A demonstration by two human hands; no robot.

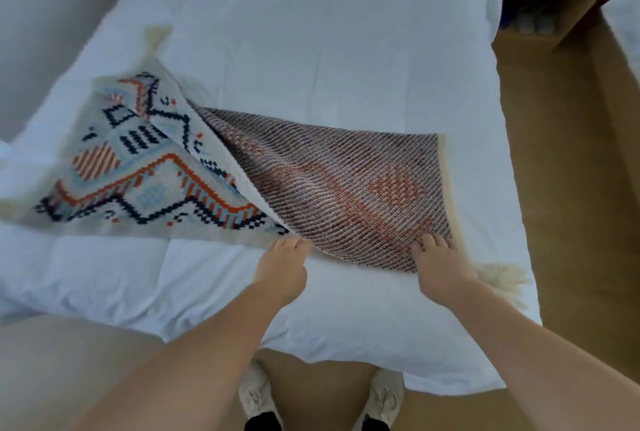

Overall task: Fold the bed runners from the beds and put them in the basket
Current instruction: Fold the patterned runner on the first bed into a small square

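Feet: 2 cream knitted slippers stand on the tan floor at the foot of the bed, toes pointing under the duvet edge.
Arms: 2 bare forearms reach forward from the bottom corners of the view to the near edge of the runner.
Left hand: the left hand is closed in a pinch on the near edge of the runner, at the crease where the turned-over part meets the flat part; fingertips are tucked into the cloth.
Right hand: the right hand grips the near right corner of the turned-over part, fingers spread on top of the cloth, thumb hidden beneath.
Task cloth: the woven bed runner with orange, navy and pale blue geometric pattern lies across the white duvet; its left part is flat, pattern up, reaching the bed's left edge.
Folded part: the right part is turned over toward the left, showing the dull brown-red striped underside.
Fringe: a cream tassel sits on the duvet just beside the right hand; another cream fringe shows at the far left corner.
Far right: a brown wooden bedside unit stands beside the bed, contents blurred.
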